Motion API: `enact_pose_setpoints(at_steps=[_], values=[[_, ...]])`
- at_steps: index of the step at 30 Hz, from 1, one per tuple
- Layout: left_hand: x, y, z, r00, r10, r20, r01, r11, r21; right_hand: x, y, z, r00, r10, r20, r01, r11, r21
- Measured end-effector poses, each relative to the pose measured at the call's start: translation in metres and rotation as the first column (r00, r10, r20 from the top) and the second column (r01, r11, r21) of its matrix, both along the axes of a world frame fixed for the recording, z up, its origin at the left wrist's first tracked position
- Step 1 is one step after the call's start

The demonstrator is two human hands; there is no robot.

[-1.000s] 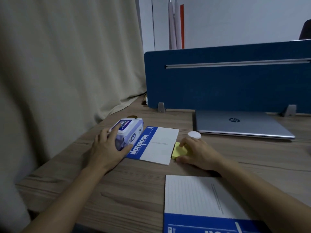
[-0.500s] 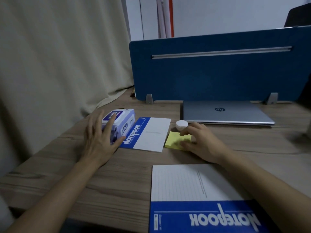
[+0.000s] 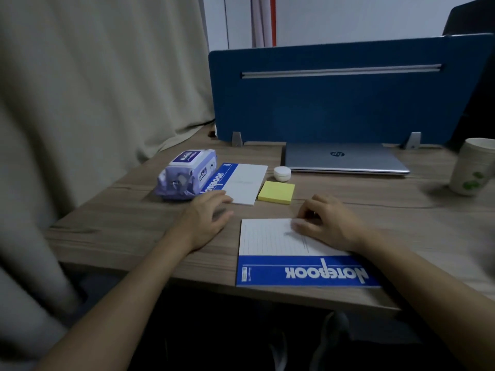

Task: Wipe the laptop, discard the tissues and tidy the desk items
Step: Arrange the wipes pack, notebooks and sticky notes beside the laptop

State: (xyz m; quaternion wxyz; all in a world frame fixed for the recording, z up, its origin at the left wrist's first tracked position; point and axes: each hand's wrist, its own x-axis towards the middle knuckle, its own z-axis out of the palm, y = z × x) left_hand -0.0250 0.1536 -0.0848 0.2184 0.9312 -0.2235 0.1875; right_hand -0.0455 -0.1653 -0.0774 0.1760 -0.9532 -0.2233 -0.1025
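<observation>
The right hand (image 3: 325,223), fingers loosely curled and empty, is settling on the big notebook (image 3: 292,253), which wants squaring flat on the tabletop (image 3: 375,202); the left hand (image 3: 206,220) is hovering open.

The small notebook (image 3: 238,183) serves as the landmark on the desk (image 3: 120,215): the wipes pack (image 3: 186,174) lies touching its left edge, the sticky-note pad (image 3: 276,192) just to its right, and the round case (image 3: 282,173) right of it, slightly farther back. The closed laptop (image 3: 345,159) lies to its right and behind, against the divider panel (image 3: 334,103), with the cup (image 3: 472,167) well to the right. Nearer the desk's front edge, in front and right of it, lies the large notebook (image 3: 281,253), with the left hand (image 3: 206,218) between the two and the right hand (image 3: 326,223) on the large notebook's far right corner.
</observation>
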Motion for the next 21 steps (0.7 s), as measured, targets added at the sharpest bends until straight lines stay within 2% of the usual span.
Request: enact_pose_setpoints(at_steps=[5, 10, 12, 14, 16, 18, 21], values=[[-0.029, -0.022, 0.003, 0.966, -0.075, -0.247, 0.078, 0.997, 0.002, -0.014, -0.003, 0.007, 0.987, -0.063, -0.148, 0.054, 0.996, -0.066], [-0.038, -0.041, 0.007, 0.952, -0.015, -0.307, 0.059, 0.989, 0.135, -0.012, 0.008, 0.021, 0.929, -0.102, -0.357, 0.08, 0.994, -0.075], [-0.039, -0.043, 0.009, 0.946, -0.001, -0.323, 0.043, 0.992, 0.123, -0.01, 0.012, 0.026, 0.916, -0.096, -0.39, 0.046, 0.99, -0.136], [-0.038, -0.042, 0.01, 0.935, -0.003, -0.355, 0.031, 0.997, 0.072, -0.006, 0.015, 0.03, 0.912, -0.084, -0.402, 0.034, 0.991, -0.129], [-0.033, -0.039, 0.009, 0.91, -0.04, -0.414, 0.03, 0.999, -0.031, -0.001, 0.015, 0.033, 0.914, -0.057, -0.401, 0.051, 0.998, -0.025], [-0.027, -0.034, 0.007, 0.885, -0.093, -0.456, 0.021, 0.987, -0.16, 0.002, 0.016, 0.031, 0.908, -0.015, -0.418, 0.097, 0.98, 0.175], [-0.012, -0.025, 0.005, 0.909, -0.096, -0.405, -0.047, 0.943, -0.329, 0.012, 0.019, 0.023, 0.947, -0.049, -0.319, 0.175, 0.908, 0.381]])
